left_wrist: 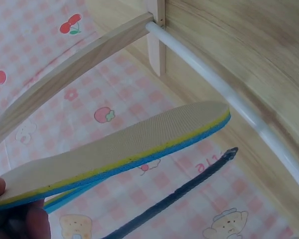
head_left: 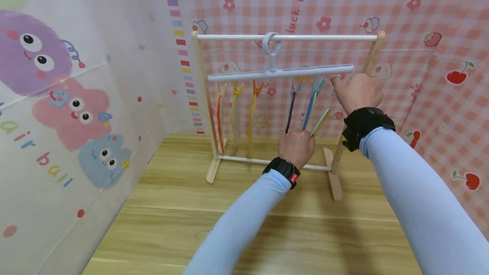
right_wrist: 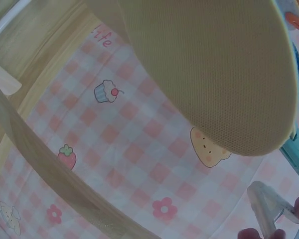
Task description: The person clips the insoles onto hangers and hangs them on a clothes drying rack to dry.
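Note:
My left hand (head_left: 296, 145) grips an insole (left_wrist: 124, 144) with a beige top and yellow and blue edge layers; its far end sticks up past my knuckles. My right hand (head_left: 358, 92) is at the right end of a pale grey hanger (head_left: 244, 74). In the right wrist view, its fingers pinch a whitish clip (right_wrist: 263, 199), apart from the broad beige insole face (right_wrist: 214, 74). A blue and yellow insole (head_left: 309, 111) hangs from a teal clip (head_left: 318, 85), beside a dark insole (head_left: 291, 111) on a grey clip (head_left: 296, 87).
The hanger hooks over the white top rail (head_left: 324, 37) of a wooden rack (head_left: 202, 79). On its left side hang an orange insole (head_left: 219, 118) and two yellowish ones (head_left: 251, 118), held by yellow and orange clips. Patterned cloth (head_left: 248, 16) stands behind the wooden tabletop (head_left: 160, 215).

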Motion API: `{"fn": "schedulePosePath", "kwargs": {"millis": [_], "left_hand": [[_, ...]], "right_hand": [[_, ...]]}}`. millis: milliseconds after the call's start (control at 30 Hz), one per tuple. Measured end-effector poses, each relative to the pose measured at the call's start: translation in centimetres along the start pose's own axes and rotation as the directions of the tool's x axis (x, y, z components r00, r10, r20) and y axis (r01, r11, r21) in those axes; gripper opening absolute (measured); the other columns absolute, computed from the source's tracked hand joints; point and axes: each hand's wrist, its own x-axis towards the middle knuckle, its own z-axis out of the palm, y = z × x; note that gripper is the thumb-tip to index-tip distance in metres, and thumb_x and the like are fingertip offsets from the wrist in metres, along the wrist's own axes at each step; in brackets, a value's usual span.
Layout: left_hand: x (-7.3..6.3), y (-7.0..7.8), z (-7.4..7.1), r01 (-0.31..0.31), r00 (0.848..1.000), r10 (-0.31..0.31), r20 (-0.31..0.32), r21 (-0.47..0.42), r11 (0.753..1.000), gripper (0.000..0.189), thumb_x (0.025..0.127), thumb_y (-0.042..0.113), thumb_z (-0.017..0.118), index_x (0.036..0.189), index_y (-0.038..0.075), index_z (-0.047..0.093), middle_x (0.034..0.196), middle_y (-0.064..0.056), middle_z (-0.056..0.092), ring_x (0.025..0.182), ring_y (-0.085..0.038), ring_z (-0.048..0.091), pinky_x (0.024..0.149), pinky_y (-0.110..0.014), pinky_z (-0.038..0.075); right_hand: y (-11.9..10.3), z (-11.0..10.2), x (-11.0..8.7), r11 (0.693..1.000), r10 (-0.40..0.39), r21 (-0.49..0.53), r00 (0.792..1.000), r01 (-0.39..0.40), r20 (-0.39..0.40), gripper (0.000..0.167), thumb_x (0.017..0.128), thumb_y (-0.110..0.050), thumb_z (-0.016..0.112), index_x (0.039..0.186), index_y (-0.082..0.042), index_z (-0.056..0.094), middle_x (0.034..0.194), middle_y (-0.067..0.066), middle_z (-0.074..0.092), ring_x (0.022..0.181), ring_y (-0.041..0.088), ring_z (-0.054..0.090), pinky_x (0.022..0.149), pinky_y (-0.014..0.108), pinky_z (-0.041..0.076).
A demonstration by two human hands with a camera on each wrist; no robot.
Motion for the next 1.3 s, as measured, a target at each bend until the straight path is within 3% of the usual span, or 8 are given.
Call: {"fn": "schedulePosePath", "kwargs": {"millis": [300, 633, 800, 933, 1100, 1300], "left_hand": [[0.7, 0.8, -0.2, 0.047, 0.999, -0.047, 0.022, 0.024, 0.999, 0.033, 0.096, 0.034, 0.06, 0.068, 0.02, 0.067, 0.058, 0.007, 0.058, 0.046, -0.008, 0.051, 0.039, -0.027, 0.036], [1.7, 1.8, -0.6, 0.035, 0.999, -0.036, 0.003, 0.085, 0.996, 0.041, 0.097, 0.035, 0.058, 0.058, 0.021, 0.062, 0.054, 0.006, 0.056, 0.045, -0.01, 0.051, 0.037, -0.028, 0.037], [2.3, 2.4, -0.9, 0.033, 0.999, -0.034, 0.005, 0.1, 0.994, 0.041, 0.097, 0.036, 0.057, 0.059, 0.021, 0.066, 0.056, 0.005, 0.06, 0.049, -0.01, 0.056, 0.041, -0.028, 0.039], [3.0, 2.7, -1.0, 0.041, 0.999, -0.041, -0.005, 0.111, 0.993, 0.043, 0.096, 0.037, 0.058, 0.056, 0.022, 0.064, 0.049, 0.006, 0.054, 0.043, -0.008, 0.051, 0.042, -0.026, 0.035], [3.5, 3.1, -1.2, 0.03, 0.999, -0.028, -0.02, 0.122, 0.992, 0.045, 0.096, 0.039, 0.059, 0.054, 0.023, 0.06, 0.043, 0.007, 0.045, 0.038, -0.007, 0.042, 0.039, -0.026, 0.027], [2.9, 3.6, -1.3, -0.027, 0.999, 0.022, 0.029, 0.179, 0.983, 0.047, 0.096, 0.051, 0.056, 0.058, 0.023, 0.061, 0.054, 0.009, 0.053, 0.044, -0.006, 0.05, 0.04, -0.026, 0.033]], "right_hand": [[-0.2, -0.4, -0.3, 1.0, 0.018, 0.018, 1.0, -0.018, -0.017, 0.06, 0.095, -0.059, 0.048, 0.066, -0.006, 0.05, 0.058, 0.008, 0.046, 0.068, 0.036, 0.054, 0.055, 0.042, 0.035], [-0.7, -0.8, -0.7, 0.999, 0.028, 0.032, 0.999, -0.027, -0.02, 0.053, 0.096, -0.051, 0.051, 0.07, -0.005, 0.054, 0.054, 0.005, 0.042, 0.052, 0.026, 0.045, 0.05, 0.038, 0.033], [-0.8, -0.8, -1.0, 0.999, 0.02, 0.034, 0.999, -0.018, -0.044, 0.052, 0.096, -0.05, 0.05, 0.069, -0.006, 0.053, 0.054, 0.005, 0.042, 0.051, 0.026, 0.044, 0.05, 0.038, 0.033], [-0.9, -0.7, -1.2, 0.999, 0.004, 0.041, 0.998, -0.002, -0.064, 0.053, 0.095, -0.05, 0.052, 0.066, -0.006, 0.052, 0.053, 0.006, 0.043, 0.053, 0.027, 0.046, 0.05, 0.037, 0.033], [-0.7, -0.6, -1.3, 0.998, -0.012, 0.062, 0.997, 0.017, -0.076, 0.054, 0.094, -0.052, 0.053, 0.068, -0.005, 0.054, 0.054, 0.006, 0.044, 0.051, 0.026, 0.045, 0.047, 0.036, 0.032], [0.0, -0.4, -1.5, 0.996, -0.027, 0.087, 0.996, 0.034, -0.082, 0.058, 0.094, -0.056, 0.052, 0.067, -0.005, 0.056, 0.052, 0.006, 0.044, 0.048, 0.025, 0.044, 0.043, 0.034, 0.028]]}}
